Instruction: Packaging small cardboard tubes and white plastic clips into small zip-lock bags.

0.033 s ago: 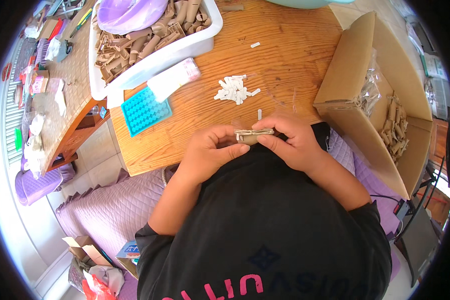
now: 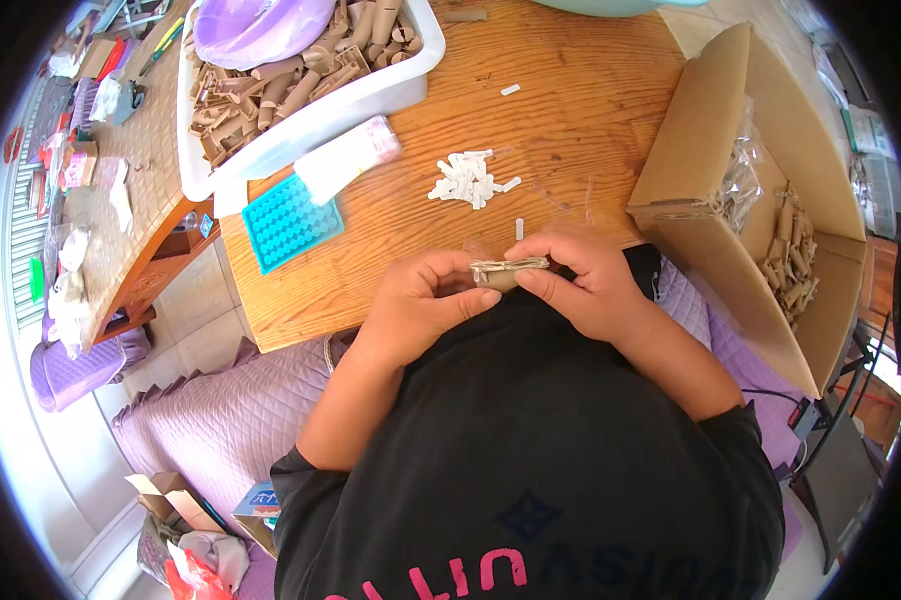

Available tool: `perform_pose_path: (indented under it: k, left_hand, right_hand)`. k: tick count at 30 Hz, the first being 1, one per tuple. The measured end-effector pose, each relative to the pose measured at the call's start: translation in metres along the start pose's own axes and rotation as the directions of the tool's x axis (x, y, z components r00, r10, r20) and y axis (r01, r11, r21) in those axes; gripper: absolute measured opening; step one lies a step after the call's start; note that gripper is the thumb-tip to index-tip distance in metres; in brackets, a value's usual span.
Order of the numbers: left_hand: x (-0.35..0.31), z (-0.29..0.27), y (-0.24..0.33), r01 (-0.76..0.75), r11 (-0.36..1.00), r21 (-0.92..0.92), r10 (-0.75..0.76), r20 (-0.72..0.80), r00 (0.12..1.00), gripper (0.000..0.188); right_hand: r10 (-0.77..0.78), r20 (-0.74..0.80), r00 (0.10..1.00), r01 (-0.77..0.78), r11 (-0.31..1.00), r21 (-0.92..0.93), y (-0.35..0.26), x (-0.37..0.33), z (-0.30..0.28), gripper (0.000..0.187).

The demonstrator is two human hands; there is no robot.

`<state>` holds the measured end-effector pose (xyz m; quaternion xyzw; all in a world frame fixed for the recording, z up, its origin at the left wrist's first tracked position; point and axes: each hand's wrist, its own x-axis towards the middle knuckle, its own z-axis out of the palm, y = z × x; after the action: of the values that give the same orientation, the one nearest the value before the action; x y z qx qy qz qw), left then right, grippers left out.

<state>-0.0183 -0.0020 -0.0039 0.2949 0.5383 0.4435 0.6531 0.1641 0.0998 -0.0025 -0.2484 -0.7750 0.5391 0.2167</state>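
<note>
Both of my hands meet above the near edge of the wooden table, close to my black shirt. Between them is a small brown cardboard piece (image 2: 497, 279) with a rounded underside and a pale, layered upper edge. My left hand (image 2: 428, 300) pinches its left end with thumb and fingers. At the other end, my right hand (image 2: 582, 283) grips it the same way. Clear film seems to stick out by the left fingertips. Just beyond the right fingers lies a single white strip (image 2: 519, 229), and farther off is a loose pile of white strips (image 2: 467, 180).
A white tub (image 2: 310, 131) of brown cardboard pieces stands far left, a purple basin on top. Near it lie a turquoise tray (image 2: 292, 222) and a white packet (image 2: 348, 158). At right, a cardboard box (image 2: 690, 175) holds similar pieces and clear plastic.
</note>
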Motion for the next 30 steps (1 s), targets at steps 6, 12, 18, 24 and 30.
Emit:
perform_pose_path:
  k: [6, 12, 18, 24, 30]
  left_hand:
    - [0.001, 0.008, 0.0, 0.056, 0.993, -0.104, -0.049, 0.062, 0.997, 0.028]
    - [0.005, 0.009, -0.003, 0.111, 0.991, -0.074, -0.107, 0.061, 0.992, 0.032]
    - [0.006, 0.011, -0.002, 0.055, 0.968, -0.246, -0.054, 0.012, 0.998, 0.034]
    - [0.009, 0.014, -0.002, -0.004, 0.943, -0.332, -0.012, -0.045, 0.999, 0.029]
    - [0.009, 0.013, -0.008, 0.014, 0.919, -0.395, -0.052, -0.086, 0.995, 0.024]
  right_hand:
    - [0.098, 0.153, 0.983, -0.105, 0.994, 0.039, 0.003, 0.002, -0.005, 0.014]
    - [0.162, 0.112, 0.98, -0.164, 0.986, 0.011, -0.007, 0.006, 0.002, 0.015]
    - [-0.134, 0.052, 0.99, 0.139, 0.984, -0.11, 0.007, 0.0, 0.008, 0.02]
    - [-0.042, 0.026, 0.999, 0.041, 0.998, 0.042, 0.009, -0.004, 0.014, 0.025]
    - [-0.047, -0.012, 0.999, 0.047, 0.998, -0.034, 0.012, 0.004, 0.004, 0.022]
